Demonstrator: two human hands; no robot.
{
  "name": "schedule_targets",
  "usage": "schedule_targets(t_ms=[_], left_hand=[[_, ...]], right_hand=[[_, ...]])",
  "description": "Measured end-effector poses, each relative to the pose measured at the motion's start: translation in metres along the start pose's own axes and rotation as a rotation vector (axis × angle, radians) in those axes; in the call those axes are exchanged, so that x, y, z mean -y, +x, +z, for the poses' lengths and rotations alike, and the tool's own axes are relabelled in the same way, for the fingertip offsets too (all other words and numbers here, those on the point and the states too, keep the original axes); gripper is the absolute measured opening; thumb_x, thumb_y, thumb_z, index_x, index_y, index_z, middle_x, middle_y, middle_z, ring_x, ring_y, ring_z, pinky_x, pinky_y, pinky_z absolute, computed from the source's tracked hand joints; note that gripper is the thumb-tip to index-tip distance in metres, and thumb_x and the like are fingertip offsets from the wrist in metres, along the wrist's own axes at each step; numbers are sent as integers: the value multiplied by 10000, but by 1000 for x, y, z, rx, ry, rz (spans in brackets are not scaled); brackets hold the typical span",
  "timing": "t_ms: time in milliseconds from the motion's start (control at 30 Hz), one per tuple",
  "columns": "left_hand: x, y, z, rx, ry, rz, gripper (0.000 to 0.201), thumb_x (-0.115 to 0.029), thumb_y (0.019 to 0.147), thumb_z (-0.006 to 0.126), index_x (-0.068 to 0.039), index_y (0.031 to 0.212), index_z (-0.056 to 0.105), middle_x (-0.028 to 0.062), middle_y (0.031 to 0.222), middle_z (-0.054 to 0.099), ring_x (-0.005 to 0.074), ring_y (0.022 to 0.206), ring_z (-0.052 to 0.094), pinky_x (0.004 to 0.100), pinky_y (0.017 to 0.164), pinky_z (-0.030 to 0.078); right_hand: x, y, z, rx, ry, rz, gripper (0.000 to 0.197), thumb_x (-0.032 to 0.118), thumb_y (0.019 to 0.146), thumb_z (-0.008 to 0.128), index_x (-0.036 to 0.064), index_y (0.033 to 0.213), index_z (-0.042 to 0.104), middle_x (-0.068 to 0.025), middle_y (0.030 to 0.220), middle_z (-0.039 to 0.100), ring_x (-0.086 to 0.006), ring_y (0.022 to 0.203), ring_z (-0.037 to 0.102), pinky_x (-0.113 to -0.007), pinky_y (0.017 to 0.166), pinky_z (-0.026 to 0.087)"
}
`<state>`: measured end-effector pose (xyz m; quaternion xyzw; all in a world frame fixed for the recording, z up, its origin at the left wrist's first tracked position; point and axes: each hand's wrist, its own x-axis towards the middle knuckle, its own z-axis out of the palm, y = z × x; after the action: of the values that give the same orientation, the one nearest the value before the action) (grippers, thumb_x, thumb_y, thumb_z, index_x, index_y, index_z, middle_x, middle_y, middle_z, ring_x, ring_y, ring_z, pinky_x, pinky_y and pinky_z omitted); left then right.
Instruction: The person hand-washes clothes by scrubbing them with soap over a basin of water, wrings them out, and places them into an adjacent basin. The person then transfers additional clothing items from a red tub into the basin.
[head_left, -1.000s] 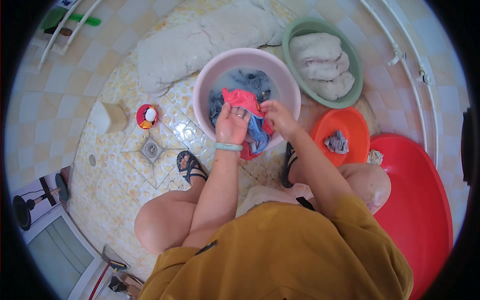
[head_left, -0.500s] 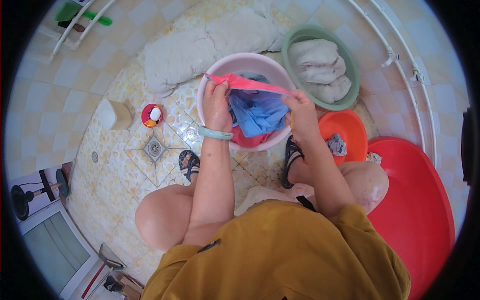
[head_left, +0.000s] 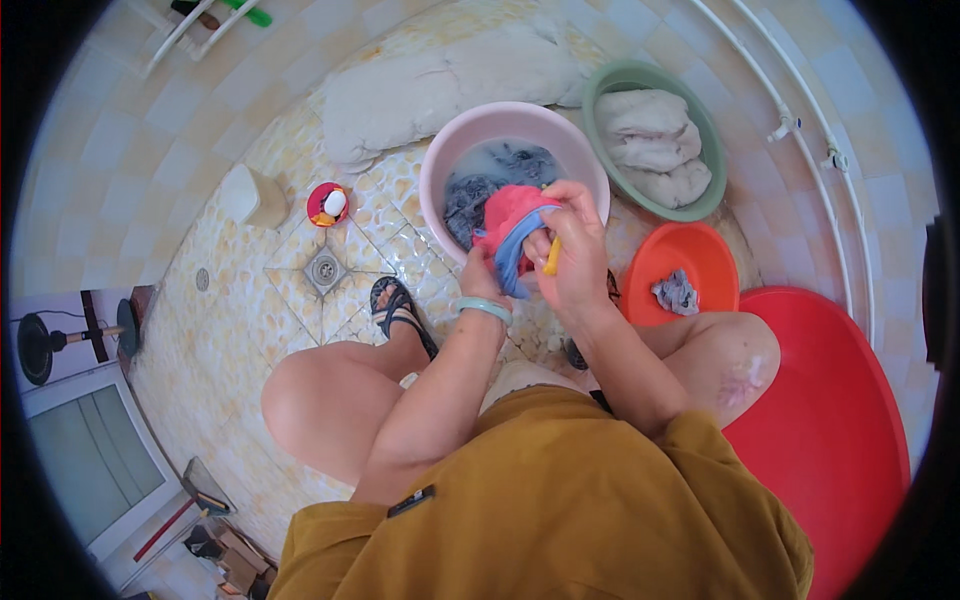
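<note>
A bunched pink-and-blue cloth (head_left: pixel 515 225) is gathered between my two hands over the near side of a pale pink basin (head_left: pixel 436 180). My left hand (head_left: pixel 483 278), with a pale bangle (head_left: pixel 485 308) at the wrist, is closed on its lower left edge. My right hand (head_left: pixel 572 245) is closed at its right side, fingers bent into the fabric. A small yellow thing (head_left: pixel 553 256) sticks out of that hand; its kind is hidden. Inside the basin, dark grey-blue wet cloth (head_left: pixel 470 205) lies in cloudy water.
A green basin (head_left: pixel 715 155) with white bedding (head_left: pixel 650 140) stands at the far right. An orange basin (head_left: pixel 700 245) holds a grey cloth (head_left: pixel 676 293); beside it lies a large red tub (head_left: pixel 820 400). White padding (head_left: pixel 440 85) lies behind. Left are a small red dish (head_left: pixel 318 207) and a floor drain (head_left: pixel 323 270).
The cloth was stretched wide between my hands; now it is bunched up. Both hands have come closer together and nearer to me, uncovering the dark cloth and water. The head view has shifted slightly.
</note>
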<state>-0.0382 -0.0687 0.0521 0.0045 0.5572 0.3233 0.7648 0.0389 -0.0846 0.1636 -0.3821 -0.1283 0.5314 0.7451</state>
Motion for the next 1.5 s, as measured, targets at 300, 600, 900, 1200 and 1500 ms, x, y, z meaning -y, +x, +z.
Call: schedule_targets(t_ms=[300,600,900,1200,1500], left_hand=[[-21,79,-30,942,-192,178,562,-552,877,376,-96,1189,482,129,1135,553,328,974,554,441,728,497],[-34,57,-2,793,63,275,460,-469,901,402,-109,1175,485,92,1105,567,237,792,586,334,557,496],[-8,52,6,805,-542,-198,312,-300,944,383,-136,1196,467,84,1114,540,185,952,550,316,781,470],[3,45,19,750,-301,-98,299,-251,953,364,-131,1214,446,63,1135,516,185,1058,496,305,915,400],[-13,34,25,811,-332,-31,287,-261,931,412,-103,1163,473,86,1128,532,197,1045,517,319,887,427]], right_hand=[[-48,-62,-25,448,-867,-15,159,-3,794,487,51,930,548,-21,873,550,-68,682,509,-206,614,411],[-1,23,-59,372,-844,337,155,114,844,512,45,959,590,-6,893,571,-73,603,510,-255,532,452],[-64,52,-48,794,-1597,-758,176,90,864,413,34,961,549,-134,1026,546,-308,1082,491,-509,960,313],[-77,108,-87,211,-1529,-166,266,197,879,372,46,914,589,-160,953,593,-334,950,553,-433,868,415],[-64,37,-71,926,-1574,-947,175,106,796,471,56,896,605,-130,1055,561,-256,1033,529,-490,878,380]])
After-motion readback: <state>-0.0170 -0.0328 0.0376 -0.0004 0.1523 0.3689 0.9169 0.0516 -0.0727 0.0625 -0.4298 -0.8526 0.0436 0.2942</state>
